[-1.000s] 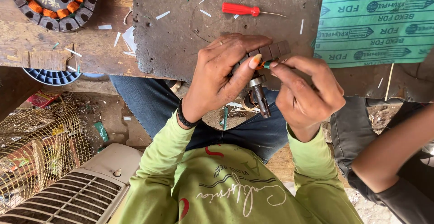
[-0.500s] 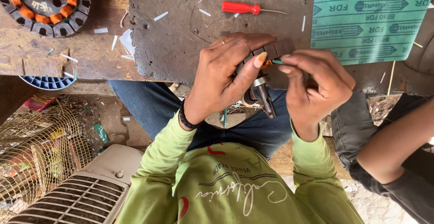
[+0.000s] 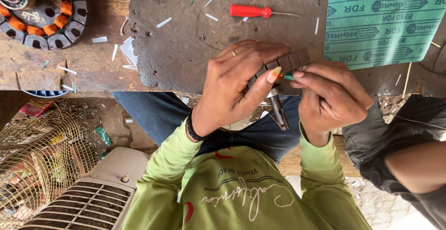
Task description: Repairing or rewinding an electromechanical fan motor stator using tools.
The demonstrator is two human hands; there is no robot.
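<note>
Scarred and grey, the tabletop (image 3: 186, 49) is littered with pale paper slivers. Over its near edge the left hand (image 3: 234, 88) is curled shut around a small slotted motor core (image 3: 290, 63), thumb laid across its dark segments, and a steel shaft (image 3: 278, 111) sticks out below the core toward the person's lap. Touching that core from the right, the right hand (image 3: 332, 97) is pinched closed on a thin green strip (image 3: 289, 76), fingertips pressed against the core's side. Beyond the core lies a red-handled screwdriver (image 3: 251, 11); to the core's right a green printed sheet (image 3: 385, 21) covers the bench. Far left of the core sits a round stator with orange windings (image 3: 42, 16). Below it, well left of the core, stand a wire fan guard (image 3: 37, 165) and a beige slatted housing (image 3: 88, 197).
</note>
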